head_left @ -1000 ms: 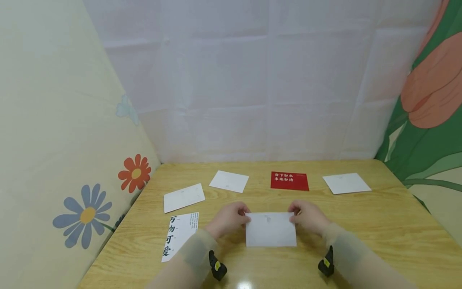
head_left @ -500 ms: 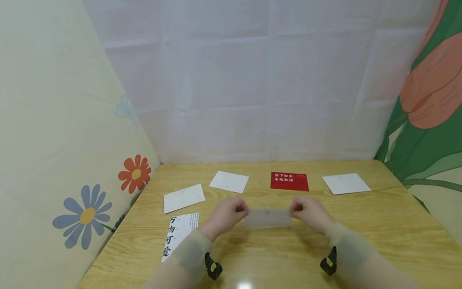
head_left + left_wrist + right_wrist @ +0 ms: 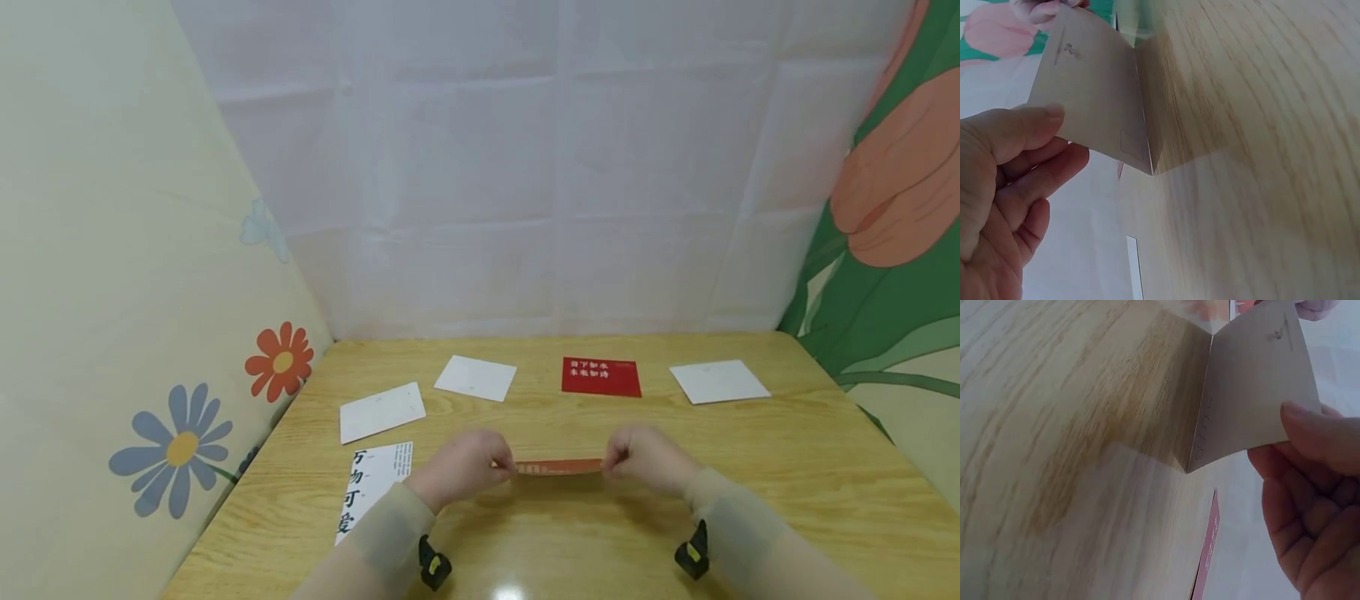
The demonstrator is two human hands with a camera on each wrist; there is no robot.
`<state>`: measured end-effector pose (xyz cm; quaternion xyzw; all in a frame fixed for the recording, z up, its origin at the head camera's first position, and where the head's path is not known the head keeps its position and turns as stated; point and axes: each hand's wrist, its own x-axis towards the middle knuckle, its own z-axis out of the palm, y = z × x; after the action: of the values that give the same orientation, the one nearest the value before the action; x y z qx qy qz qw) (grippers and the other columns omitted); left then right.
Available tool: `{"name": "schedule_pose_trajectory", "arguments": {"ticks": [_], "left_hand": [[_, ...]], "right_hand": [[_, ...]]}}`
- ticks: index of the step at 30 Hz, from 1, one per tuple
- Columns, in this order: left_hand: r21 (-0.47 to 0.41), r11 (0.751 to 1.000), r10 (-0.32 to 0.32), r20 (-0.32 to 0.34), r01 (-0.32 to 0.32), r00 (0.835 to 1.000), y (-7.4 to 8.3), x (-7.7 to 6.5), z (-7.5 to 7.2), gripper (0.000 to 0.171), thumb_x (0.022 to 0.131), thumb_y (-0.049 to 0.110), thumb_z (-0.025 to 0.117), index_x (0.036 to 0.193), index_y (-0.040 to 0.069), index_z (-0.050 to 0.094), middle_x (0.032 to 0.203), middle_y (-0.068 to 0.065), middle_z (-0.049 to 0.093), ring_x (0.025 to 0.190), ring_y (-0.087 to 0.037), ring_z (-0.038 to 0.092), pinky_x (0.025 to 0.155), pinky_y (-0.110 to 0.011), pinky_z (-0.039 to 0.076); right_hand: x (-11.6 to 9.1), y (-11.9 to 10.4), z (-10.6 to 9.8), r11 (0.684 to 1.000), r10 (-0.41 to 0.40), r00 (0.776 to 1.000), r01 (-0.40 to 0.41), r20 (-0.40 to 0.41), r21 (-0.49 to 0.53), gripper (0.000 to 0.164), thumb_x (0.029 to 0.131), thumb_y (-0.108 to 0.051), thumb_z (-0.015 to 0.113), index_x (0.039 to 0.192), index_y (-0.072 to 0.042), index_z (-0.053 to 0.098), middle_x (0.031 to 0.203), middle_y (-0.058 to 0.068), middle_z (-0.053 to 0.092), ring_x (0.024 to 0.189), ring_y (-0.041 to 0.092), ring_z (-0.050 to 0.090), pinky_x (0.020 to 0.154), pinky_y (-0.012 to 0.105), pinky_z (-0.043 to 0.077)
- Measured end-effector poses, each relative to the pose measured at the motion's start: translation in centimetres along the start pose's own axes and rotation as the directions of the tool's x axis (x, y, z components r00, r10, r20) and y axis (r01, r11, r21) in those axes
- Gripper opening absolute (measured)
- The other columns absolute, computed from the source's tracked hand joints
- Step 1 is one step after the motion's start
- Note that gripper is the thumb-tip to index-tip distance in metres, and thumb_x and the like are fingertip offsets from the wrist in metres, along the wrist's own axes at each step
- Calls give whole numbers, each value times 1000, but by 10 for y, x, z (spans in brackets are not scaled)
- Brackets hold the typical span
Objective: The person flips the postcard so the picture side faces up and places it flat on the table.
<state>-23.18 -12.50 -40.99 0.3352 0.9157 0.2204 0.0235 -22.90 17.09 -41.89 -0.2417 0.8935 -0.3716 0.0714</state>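
Observation:
A postcard stretches between both hands at the front middle of the table, seen almost edge-on in the head view with a strip of its orange-red printed face showing. In the left wrist view its white back shows, tilted, the lower edge at or just above the wood; contact is unclear. My left hand pinches one end between thumb and fingers. At the opposite end my right hand pinches it likewise, the thumb on the white side in the right wrist view.
Around it lie a card with large black characters, white cards at left, back and right, and a red card. A white cloth hangs behind the wooden table.
The held postcard has swung from showing its white back to nearly edge-on, with its orange-red face now visible. Both hands have turned with it; the other cards stay put.

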Motion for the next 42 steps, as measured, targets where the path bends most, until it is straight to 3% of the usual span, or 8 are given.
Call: {"name": "schedule_pose_trajectory", "arguments": {"ticks": [10, 19, 26, 30, 34, 37, 40, 42], "left_hand": [[116, 989, 73, 124, -87, 990, 0, -3, 12, 3, 81, 17, 77, 83, 20, 77, 83, 16, 63, 79, 2, 57, 76, -18, 48], [188, 969, 119, 207, -159, 971, -2, -5, 25, 7, 82, 15, 74, 84, 20, 77, 85, 14, 68, 87, -1, 61, 84, -19, 47], [277, 931, 177, 225, -237, 958, 0, -8, 31, 6, 84, 17, 73, 88, 19, 78, 95, 9, 69, 94, -5, 62, 88, -20, 46], [315, 907, 211, 231, -278, 950, 4, -8, 32, 6, 85, 19, 73, 90, 19, 77, 97, 9, 69, 92, -3, 62, 87, -18, 46], [356, 875, 257, 230, -327, 939, 9, -6, 35, 7, 86, 21, 73, 91, 19, 77, 96, 10, 68, 89, -1, 61, 84, -15, 45], [365, 863, 281, 229, -350, 932, 10, -5, 37, 9, 86, 21, 72, 93, 18, 78, 96, 10, 68, 88, 0, 61, 83, -14, 45], [347, 869, 287, 226, -352, 931, 9, -5, 37, 12, 88, 22, 71, 96, 17, 78, 99, 8, 69, 91, -1, 62, 85, -15, 45], [306, 893, 270, 222, -330, 937, 9, -7, 36, 13, 89, 21, 70, 98, 16, 77, 99, 8, 69, 92, -1, 62, 85, -15, 45]], "right_hand": [[-5, 6, 8, 994, -71, 986, 83, 153, -74, 12, 77, -6, 77, 72, -16, 73, 75, -13, 59, 72, 5, 54, 66, 26, 46], [-9, 4, 17, 964, -113, 972, 157, 205, -215, 12, 75, -8, 80, 71, -16, 71, 72, -17, 58, 69, 1, 53, 66, 27, 46], [-13, -4, 24, 889, -146, 955, 242, 260, -388, 10, 73, -11, 80, 77, -15, 72, 76, -13, 58, 72, 4, 54, 69, 28, 48], [-15, -14, 37, 851, -89, 957, 218, 277, -479, 17, 82, -22, 75, 97, -16, 74, 92, -6, 63, 84, 10, 59, 78, 33, 50], [-22, -26, 52, 748, -37, 959, 214, 282, -628, 36, 89, -35, 66, 123, -24, 67, 121, 1, 62, 102, 22, 60, 87, 42, 49], [-27, -31, 59, 676, -21, 963, 211, 268, -706, 36, 92, -37, 61, 127, -27, 65, 128, 3, 60, 103, 26, 59, 86, 44, 49], [-31, -32, 60, 677, 5, 972, 168, 233, -717, 34, 94, -32, 58, 126, -24, 65, 127, 4, 61, 105, 27, 59, 86, 46, 48], [-32, -29, 59, 695, 31, 976, 134, 216, -707, 33, 95, -28, 57, 126, -23, 65, 127, 5, 61, 108, 28, 59, 89, 47, 47]]}}
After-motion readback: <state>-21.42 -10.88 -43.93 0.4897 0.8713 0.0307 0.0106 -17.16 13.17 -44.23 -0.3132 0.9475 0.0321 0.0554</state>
